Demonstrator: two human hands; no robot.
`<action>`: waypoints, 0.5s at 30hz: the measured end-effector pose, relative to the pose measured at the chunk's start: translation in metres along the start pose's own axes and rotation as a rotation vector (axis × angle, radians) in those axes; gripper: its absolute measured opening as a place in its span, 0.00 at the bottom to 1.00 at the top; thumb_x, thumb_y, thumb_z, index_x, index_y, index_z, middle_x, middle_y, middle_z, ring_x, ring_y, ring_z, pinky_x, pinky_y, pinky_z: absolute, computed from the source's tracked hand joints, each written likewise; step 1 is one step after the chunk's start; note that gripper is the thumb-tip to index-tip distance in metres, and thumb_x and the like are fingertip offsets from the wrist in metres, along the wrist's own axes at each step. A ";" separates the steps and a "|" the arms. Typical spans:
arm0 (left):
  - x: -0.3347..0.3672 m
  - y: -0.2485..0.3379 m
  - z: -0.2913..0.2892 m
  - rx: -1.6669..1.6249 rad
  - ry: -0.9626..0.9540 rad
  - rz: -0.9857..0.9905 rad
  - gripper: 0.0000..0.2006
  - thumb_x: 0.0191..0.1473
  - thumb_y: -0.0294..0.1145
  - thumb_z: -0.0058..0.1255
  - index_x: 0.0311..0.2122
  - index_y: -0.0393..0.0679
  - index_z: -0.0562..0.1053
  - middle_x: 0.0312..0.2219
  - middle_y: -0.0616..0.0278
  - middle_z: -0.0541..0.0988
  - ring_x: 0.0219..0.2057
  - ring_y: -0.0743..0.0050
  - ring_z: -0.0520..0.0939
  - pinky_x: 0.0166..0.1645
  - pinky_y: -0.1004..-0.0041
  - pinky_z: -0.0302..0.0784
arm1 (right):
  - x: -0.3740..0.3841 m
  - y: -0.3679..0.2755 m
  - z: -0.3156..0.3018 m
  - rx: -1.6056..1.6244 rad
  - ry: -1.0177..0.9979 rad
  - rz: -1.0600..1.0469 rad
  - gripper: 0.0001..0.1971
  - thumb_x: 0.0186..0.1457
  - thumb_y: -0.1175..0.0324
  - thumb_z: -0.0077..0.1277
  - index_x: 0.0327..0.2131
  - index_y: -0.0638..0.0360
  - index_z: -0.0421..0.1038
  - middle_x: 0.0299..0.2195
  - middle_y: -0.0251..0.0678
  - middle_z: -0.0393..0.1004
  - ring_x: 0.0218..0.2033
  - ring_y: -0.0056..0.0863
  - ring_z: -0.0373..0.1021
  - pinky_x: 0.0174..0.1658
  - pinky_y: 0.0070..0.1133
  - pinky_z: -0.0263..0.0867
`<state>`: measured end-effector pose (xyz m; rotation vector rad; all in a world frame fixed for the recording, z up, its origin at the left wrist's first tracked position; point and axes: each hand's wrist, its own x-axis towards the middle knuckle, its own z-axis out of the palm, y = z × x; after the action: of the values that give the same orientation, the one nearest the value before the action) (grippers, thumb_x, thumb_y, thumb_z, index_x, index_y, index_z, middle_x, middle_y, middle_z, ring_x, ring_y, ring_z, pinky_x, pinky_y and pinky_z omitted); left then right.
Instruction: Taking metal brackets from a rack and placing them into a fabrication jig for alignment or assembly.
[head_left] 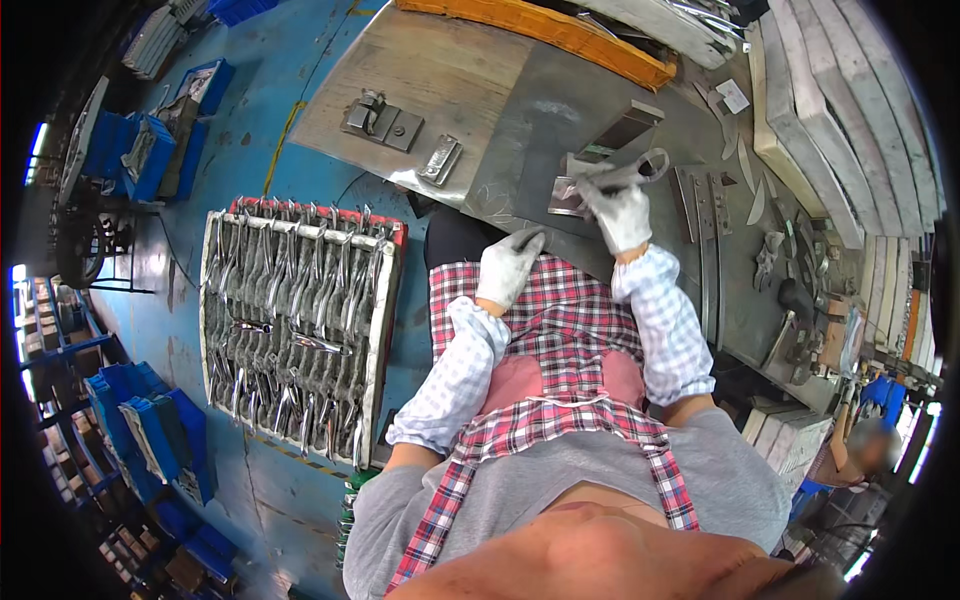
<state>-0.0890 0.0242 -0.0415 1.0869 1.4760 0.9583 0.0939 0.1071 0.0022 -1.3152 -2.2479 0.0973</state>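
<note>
My right hand point(621, 215), in a white glove, is at a metal block fixture point(568, 196) on the steel-topped bench point(520, 130). Its fingers are closed on a grey metal piece with a looped end point(652, 168); blur hides its exact kind. A raised steel block point(630, 126) stands just beyond it. My left hand point(510, 266), gloved too, hovers by the bench's front edge above my plaid apron. Its fingers are pressed together, and whatever they may hold is hidden.
A white-rimmed crate point(380, 330) packed with shiny metal tools stands at my left. Two small metal fixtures point(383, 122) sit on the bench's left part. Flat steel bars point(700, 200) and a loose glove point(768, 258) lie to the right. Another person point(860, 455) is at far right.
</note>
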 end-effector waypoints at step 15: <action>0.065 0.028 0.037 0.264 0.244 0.376 0.10 0.43 0.31 0.62 0.32 0.40 0.78 0.29 0.62 0.78 0.30 0.72 0.80 0.36 0.76 0.75 | 0.013 0.023 0.013 0.210 -0.190 0.341 0.07 0.49 0.62 0.55 0.31 0.50 0.78 0.37 0.38 0.74 0.31 0.36 0.74 0.35 0.27 0.72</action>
<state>-0.0530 0.0951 -0.0381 1.5203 1.6626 1.2143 0.1011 0.1325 -0.0113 -1.6124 -2.0710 0.5860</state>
